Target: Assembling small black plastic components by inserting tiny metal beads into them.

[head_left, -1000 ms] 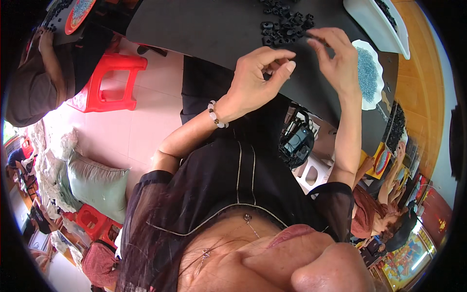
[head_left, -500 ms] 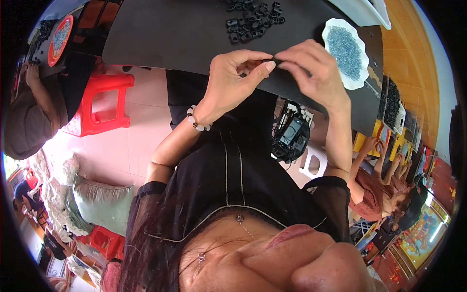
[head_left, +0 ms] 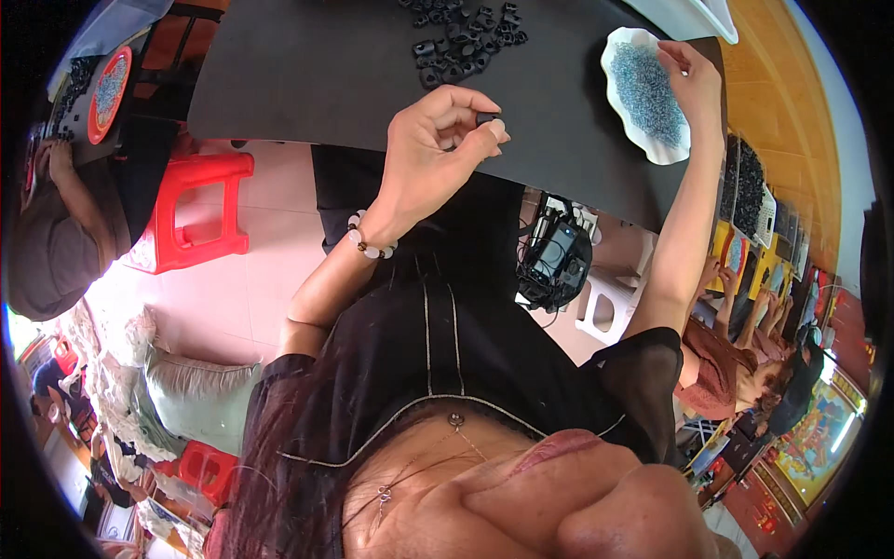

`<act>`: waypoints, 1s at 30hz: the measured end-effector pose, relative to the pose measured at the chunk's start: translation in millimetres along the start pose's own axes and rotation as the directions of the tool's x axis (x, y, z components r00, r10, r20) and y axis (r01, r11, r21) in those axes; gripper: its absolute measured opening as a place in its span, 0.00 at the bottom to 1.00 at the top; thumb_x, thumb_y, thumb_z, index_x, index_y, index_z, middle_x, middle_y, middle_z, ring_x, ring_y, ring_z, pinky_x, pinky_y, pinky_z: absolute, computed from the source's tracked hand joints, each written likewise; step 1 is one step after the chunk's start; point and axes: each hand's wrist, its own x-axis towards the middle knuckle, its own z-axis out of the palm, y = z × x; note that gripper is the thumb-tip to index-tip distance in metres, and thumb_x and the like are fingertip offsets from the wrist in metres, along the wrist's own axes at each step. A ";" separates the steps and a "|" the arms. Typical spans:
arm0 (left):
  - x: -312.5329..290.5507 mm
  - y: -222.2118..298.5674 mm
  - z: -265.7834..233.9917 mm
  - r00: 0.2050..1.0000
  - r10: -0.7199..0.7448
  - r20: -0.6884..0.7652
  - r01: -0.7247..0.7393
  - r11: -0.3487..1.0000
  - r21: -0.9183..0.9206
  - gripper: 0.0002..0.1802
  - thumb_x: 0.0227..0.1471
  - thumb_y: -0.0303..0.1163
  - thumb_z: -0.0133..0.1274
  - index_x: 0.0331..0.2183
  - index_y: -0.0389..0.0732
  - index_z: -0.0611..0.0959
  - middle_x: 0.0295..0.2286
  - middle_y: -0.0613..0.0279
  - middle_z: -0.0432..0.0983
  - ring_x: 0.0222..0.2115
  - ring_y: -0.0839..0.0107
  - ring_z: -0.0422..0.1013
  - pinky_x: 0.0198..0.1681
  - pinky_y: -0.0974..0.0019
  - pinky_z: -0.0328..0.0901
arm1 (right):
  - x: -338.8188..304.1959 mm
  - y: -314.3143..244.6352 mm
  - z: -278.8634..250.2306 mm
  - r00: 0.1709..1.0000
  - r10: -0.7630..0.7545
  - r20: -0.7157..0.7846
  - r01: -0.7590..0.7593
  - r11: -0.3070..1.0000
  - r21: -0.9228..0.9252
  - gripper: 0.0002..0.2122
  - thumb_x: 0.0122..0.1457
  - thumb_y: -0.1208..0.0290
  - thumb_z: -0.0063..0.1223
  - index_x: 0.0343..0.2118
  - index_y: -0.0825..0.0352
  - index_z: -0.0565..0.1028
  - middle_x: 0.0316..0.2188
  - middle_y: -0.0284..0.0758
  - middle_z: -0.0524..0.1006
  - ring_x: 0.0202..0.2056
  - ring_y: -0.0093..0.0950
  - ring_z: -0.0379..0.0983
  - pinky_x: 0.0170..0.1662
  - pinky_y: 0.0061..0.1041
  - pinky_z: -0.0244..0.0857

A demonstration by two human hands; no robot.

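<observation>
My left hand [head_left: 440,154] is raised over the near edge of the dark table [head_left: 307,74], pinching a small black plastic piece [head_left: 486,118] between thumb and fingers. On the right, my right hand [head_left: 694,82] reaches over the rim of a white scalloped plate [head_left: 684,149]. Its bent fingertips touch the heap of tiny blue-grey pieces [head_left: 643,88] there; whatever they pinch is too small to make out. Beyond my left hand lies a loose group of similar black plastic pieces [head_left: 456,47].
A white tray [head_left: 712,14] stands at the far right. Below the table edge hangs a black pouch with electronic devices [head_left: 559,256]. A red stool [head_left: 200,210] is to the left, near a co-worker [head_left: 60,224] beside a red plate [head_left: 110,93]. More people sit at the right.
My right hand has left the black piece and moved right and away to the white plate. My left hand keeps hold of the piece, shifted slightly left.
</observation>
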 end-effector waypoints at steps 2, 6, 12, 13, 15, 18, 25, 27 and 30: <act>0.4 0.8 1.1 1.000 -0.011 -0.006 0.011 1.000 -0.018 0.09 0.54 0.25 0.56 0.38 0.35 0.79 0.27 0.62 0.80 0.28 0.79 0.76 0.31 0.77 0.68 | 4.0 5.9 8.2 0.999 0.025 0.038 -0.024 1.000 -0.013 0.08 0.56 0.69 0.56 0.37 0.65 0.80 0.30 0.39 0.81 0.31 0.30 0.78 0.38 0.26 0.69; 2.1 1.0 0.5 1.000 -0.004 -0.016 0.003 1.000 -0.025 0.09 0.53 0.24 0.57 0.38 0.34 0.79 0.26 0.63 0.79 0.28 0.79 0.75 0.32 0.76 0.69 | 4.4 5.0 8.4 0.994 0.074 0.077 -0.071 0.997 -0.043 0.08 0.55 0.69 0.57 0.36 0.66 0.80 0.29 0.40 0.81 0.32 0.30 0.78 0.38 0.26 0.69; 4.8 3.5 -0.1 1.000 -0.021 -0.004 0.021 0.995 -0.100 0.09 0.54 0.26 0.57 0.39 0.35 0.79 0.28 0.61 0.80 0.28 0.78 0.76 0.31 0.76 0.68 | -4.2 8.3 -6.8 0.992 0.127 -0.022 -0.112 0.933 0.343 0.10 0.55 0.66 0.60 0.37 0.66 0.81 0.27 0.32 0.81 0.30 0.20 0.76 0.38 0.22 0.67; 5.2 2.4 -0.3 1.000 -0.022 -0.002 0.021 0.995 -0.102 0.09 0.54 0.26 0.57 0.39 0.35 0.79 0.28 0.61 0.80 0.28 0.78 0.76 0.31 0.76 0.68 | -6.2 10.1 -7.8 0.992 0.128 -0.022 -0.113 0.933 0.341 0.10 0.55 0.66 0.60 0.37 0.66 0.81 0.27 0.32 0.81 0.30 0.20 0.76 0.38 0.22 0.67; 6.1 -0.8 -0.5 0.999 -0.008 0.049 0.013 0.995 -0.097 0.10 0.56 0.29 0.56 0.41 0.37 0.79 0.31 0.58 0.81 0.29 0.77 0.76 0.32 0.76 0.69 | -10.6 8.2 -9.6 0.990 0.121 0.079 -0.137 0.958 0.251 0.10 0.56 0.67 0.60 0.38 0.67 0.81 0.29 0.28 0.81 0.32 0.16 0.73 0.38 0.19 0.65; 7.7 -4.2 2.2 0.999 0.019 0.041 -0.012 0.988 -0.157 0.10 0.55 0.28 0.57 0.40 0.36 0.79 0.30 0.59 0.81 0.29 0.76 0.76 0.31 0.75 0.69 | -23.1 -8.8 -21.0 0.978 0.185 0.096 -0.205 0.783 0.587 0.10 0.56 0.67 0.61 0.37 0.68 0.81 0.32 0.29 0.80 0.34 0.16 0.72 0.39 0.16 0.63; 11.5 -6.3 4.8 0.997 -0.018 0.072 0.039 0.951 -0.306 0.11 0.60 0.31 0.53 0.42 0.37 0.78 0.36 0.53 0.81 0.32 0.74 0.77 0.34 0.73 0.71 | -65.4 -93.7 -2.1 0.989 0.072 0.130 -0.148 0.539 0.830 0.07 0.57 0.73 0.60 0.36 0.69 0.81 0.31 0.28 0.79 0.33 0.15 0.69 0.38 0.14 0.62; 11.6 -2.9 7.3 0.987 -0.071 0.141 0.129 0.874 -0.468 0.14 0.62 0.36 0.49 0.44 0.37 0.77 0.36 0.52 0.80 0.32 0.73 0.77 0.34 0.73 0.71 | -79.1 -123.0 3.8 0.987 0.006 0.163 -0.147 0.461 0.875 0.06 0.57 0.75 0.60 0.36 0.69 0.81 0.31 0.29 0.78 0.33 0.15 0.69 0.38 0.14 0.62; 7.3 -5.6 5.5 0.978 -0.107 0.182 0.182 0.864 -0.470 0.18 0.63 0.41 0.47 0.46 0.36 0.76 0.36 0.52 0.80 0.32 0.72 0.77 0.35 0.73 0.71 | -90.6 -158.8 18.5 0.980 -0.045 0.192 -0.154 0.432 0.888 0.05 0.55 0.79 0.60 0.34 0.70 0.80 0.32 0.30 0.77 0.32 0.15 0.69 0.37 0.13 0.62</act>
